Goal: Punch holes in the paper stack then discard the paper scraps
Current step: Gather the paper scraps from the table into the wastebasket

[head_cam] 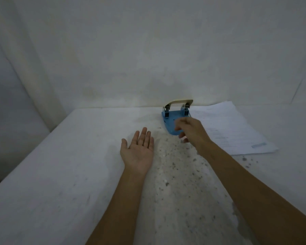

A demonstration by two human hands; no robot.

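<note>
A blue hole punch [171, 119] with a pale metal lever stands at the back of the white table, its lever raised. The paper stack [228, 128] lies flat just right of it. Small paper scraps [177, 167] are strewn over the table in front of the punch. My left hand [138, 151] rests palm up with flat, spread fingers, left of the scraps, and holds nothing. My right hand [191, 129] hovers blurred at the punch's front right corner, fingers curled; I cannot tell whether it touches the punch or pinches scraps.
The white table [60, 174] meets a pale wall at the back. Its left edge runs diagonally, with a dark drop beyond it. A few more scraps [247, 161] lie below the paper stack on the right.
</note>
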